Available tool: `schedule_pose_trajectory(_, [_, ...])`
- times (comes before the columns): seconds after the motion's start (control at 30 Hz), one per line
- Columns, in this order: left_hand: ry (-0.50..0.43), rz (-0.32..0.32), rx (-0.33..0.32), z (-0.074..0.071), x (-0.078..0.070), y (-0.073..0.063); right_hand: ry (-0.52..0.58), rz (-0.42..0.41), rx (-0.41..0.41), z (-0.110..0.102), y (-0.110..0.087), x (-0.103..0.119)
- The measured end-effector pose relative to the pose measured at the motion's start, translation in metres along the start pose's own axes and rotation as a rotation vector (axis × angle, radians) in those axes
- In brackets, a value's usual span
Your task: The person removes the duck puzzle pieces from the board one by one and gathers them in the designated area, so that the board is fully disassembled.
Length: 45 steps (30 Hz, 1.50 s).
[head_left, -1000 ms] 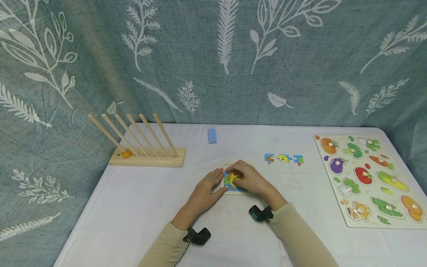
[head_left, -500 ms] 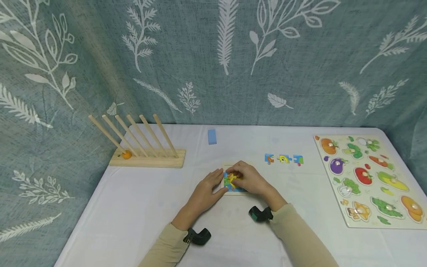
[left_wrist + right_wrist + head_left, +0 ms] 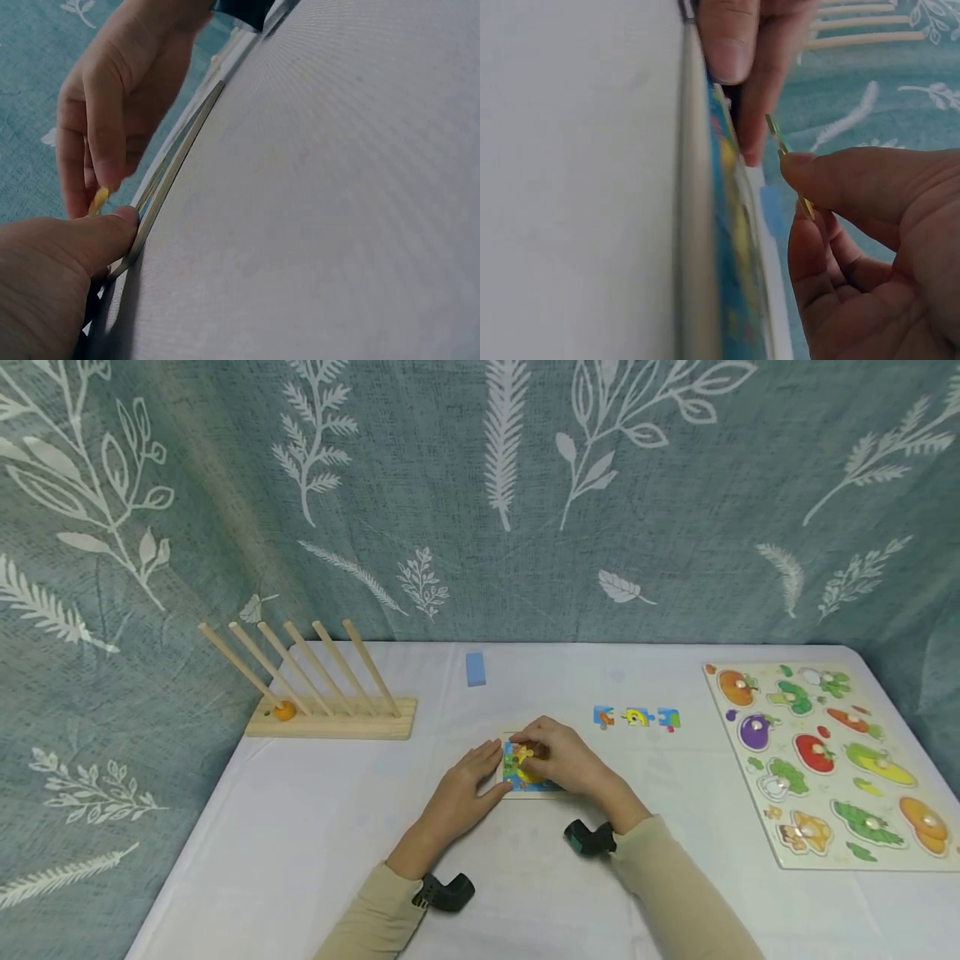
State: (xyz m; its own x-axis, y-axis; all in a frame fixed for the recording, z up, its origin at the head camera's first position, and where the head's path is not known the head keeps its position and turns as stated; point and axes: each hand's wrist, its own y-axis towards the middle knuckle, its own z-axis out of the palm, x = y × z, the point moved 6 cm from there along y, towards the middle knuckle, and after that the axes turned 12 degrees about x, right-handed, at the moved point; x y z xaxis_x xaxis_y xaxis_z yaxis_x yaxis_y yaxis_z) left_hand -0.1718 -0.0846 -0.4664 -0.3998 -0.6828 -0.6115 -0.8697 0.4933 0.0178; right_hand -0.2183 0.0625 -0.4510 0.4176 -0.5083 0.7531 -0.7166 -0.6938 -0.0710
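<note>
The left hand (image 3: 468,781) lies with its fingers nearly straight along the left edge of a small puzzle board, thumb on the lower edge, at the centre of the head view. The right hand (image 3: 566,760) is above the same board, pinching a thin puzzle piece (image 3: 100,198) between thumb and fingers; both wrist views show the piece apart from the board.

A teal curtain (image 3: 420,468) with white leaf and branch prints fills the top and left of the head view. Below it spreads the table (image 3: 315,827), covered in white. At the right edge lies a large vegetable board (image 3: 831,768), its printed shapes including a purple eggplant and a red tomato. A wooden stand (image 3: 360,727) with six slanting pegs is at middle left. The puzzle board (image 3: 525,797) has a pale rim around a blue, green and yellow picture, partly hidden by the right hand. Dark cameras sit at the left wrist (image 3: 447,892) and right wrist (image 3: 589,838); small pale marks on the left one are too tiny to read. A plain blue block (image 3: 476,669) lies above centre. Three loose pieces (image 3: 637,717) line up right of centre, printed with fragments of coloured pictures. An orange bead (image 3: 284,710) sits at the foot of the leftmost peg.
</note>
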Motion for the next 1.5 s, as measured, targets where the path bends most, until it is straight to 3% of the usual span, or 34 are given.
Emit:
schedule_pose_trajectory(0.33, [0.009, -0.021, 0.014, 0.0, 0.0, -0.001, -0.003, 0.043, -0.103, -0.029, -0.037, -0.023])
schedule_pose_trajectory(0.67, [0.002, -0.04, 0.022, 0.002, 0.001, -0.001, -0.027, 0.168, -0.199, -0.05, -0.074, -0.064])
schedule_pose_trajectory(1.13, [0.002, -0.026, 0.005, 0.002, 0.003, 0.0, -0.046, 0.145, -0.205, -0.049, -0.078, -0.072])
schedule_pose_trajectory(1.5, [-0.01, -0.038, 0.004, 0.003, 0.004, 0.0, -0.049, 0.172, -0.216, -0.05, -0.078, -0.072])
